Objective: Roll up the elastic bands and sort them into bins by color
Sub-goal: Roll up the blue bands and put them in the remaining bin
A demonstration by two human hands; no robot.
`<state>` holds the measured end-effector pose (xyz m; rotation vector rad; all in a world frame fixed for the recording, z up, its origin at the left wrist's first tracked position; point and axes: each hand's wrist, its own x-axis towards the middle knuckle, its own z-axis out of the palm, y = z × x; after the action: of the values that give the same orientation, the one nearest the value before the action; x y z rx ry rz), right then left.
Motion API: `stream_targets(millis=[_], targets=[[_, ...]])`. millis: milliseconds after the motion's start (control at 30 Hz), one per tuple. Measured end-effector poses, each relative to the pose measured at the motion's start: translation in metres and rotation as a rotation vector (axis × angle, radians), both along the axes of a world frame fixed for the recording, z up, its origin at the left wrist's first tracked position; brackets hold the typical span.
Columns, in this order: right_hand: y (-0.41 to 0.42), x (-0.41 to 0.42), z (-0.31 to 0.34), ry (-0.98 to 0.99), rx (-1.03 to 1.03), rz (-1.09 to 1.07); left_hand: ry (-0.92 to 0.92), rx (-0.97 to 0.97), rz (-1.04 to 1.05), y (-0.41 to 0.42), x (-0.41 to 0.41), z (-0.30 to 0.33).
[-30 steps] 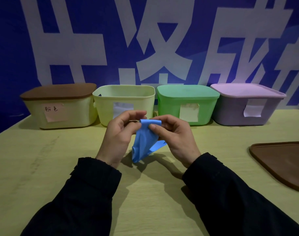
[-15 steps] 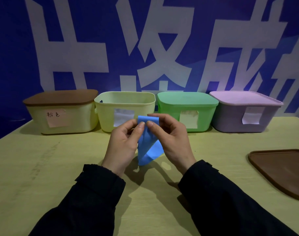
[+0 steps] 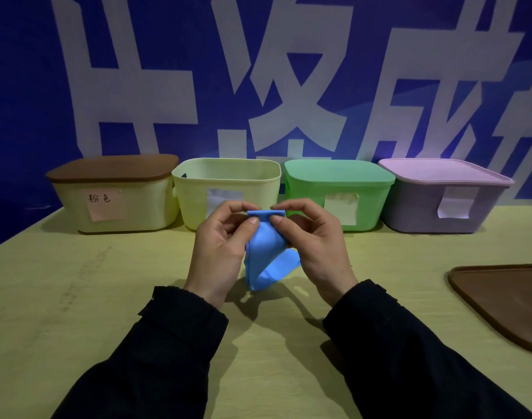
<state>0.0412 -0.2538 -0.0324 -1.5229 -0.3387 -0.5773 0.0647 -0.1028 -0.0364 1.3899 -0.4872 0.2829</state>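
Broadly, a yellow-green table [image 3: 77, 297] carries everything, with four bins ranged along its far edge, probably set there so each colour has a destination within reach. From the far left corner rightwards stand a cream bin with a brown lid [image 3: 113, 192] and a pink handwritten label, an open pale yellow bin [image 3: 228, 182] with no lid, a lidded green bin [image 3: 337, 192] and a lidded lilac bin [image 3: 443, 198]. A loose brown lid [image 3: 506, 300] lies flat at the right edge; it likely belongs to the open bin, taken off so a band can be dropped in.

Above the table's middle, in front of the open bin, the left hand [image 3: 219, 252] and right hand [image 3: 313, 249] hold a blue elastic band [image 3: 264, 252] between them. Each hand pinches the band's top edge between thumb and curled fingers, where a narrow fold has formed, seemingly the start of the roll. The rest hangs loose, its tail just above or touching the tabletop; I cannot tell which.
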Motion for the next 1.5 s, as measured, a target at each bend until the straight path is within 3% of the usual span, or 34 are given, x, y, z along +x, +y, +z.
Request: stream_targets(millis=[733, 1100, 1333, 1500], targets=[[-0.011, 0.001, -0.002, -0.014, -0.114, -0.008, -0.152, 0.116, 0.023, -0.002, -0.007, 0.003], [-0.010, 0.001, -0.004, -0.012, -0.144, 0.026, -0.175, 0.085, 0.046, -0.001, -0.007, 0.002], [-0.012, -0.001, 0.008, -0.130, -0.129, 0.015, -0.154, 0.038, -0.026, 0.004, -0.009, 0.012], [-0.018, 0.000, 0.022, -0.096, -0.200, 0.047, -0.149, 0.146, 0.036, 0.003, -0.008, 0.028]])
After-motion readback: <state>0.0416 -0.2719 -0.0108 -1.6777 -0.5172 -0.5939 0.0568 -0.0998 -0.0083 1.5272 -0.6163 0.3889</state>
